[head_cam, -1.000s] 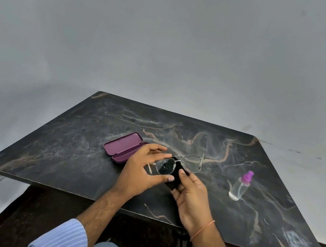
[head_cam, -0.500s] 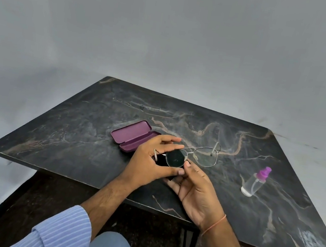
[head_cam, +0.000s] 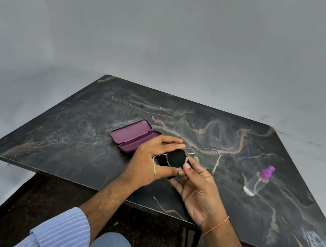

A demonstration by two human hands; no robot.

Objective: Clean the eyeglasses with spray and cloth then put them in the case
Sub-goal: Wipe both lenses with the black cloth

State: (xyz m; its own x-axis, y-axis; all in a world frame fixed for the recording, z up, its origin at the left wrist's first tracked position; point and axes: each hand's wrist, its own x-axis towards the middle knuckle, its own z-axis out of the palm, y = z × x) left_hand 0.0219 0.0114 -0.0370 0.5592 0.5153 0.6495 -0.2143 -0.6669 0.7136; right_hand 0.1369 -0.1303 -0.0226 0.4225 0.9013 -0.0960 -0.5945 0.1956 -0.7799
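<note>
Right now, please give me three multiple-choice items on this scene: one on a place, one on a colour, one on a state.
1. Where does the spray bottle stand?
A. right of the hands
B. inside the case
C. left of the case

2. What colour is the eyeglass case?
A. green
B. purple
C. white

3. How is the case?
A. shut
B. open, empty
C. open, glasses inside

Key:
1 A, it stands on the table, apart, to the right.
2 B, lid and tray are purple.
3 B, the eyeglasses are held in the left hand, black cloth behind one lens, right hand at it.
</note>
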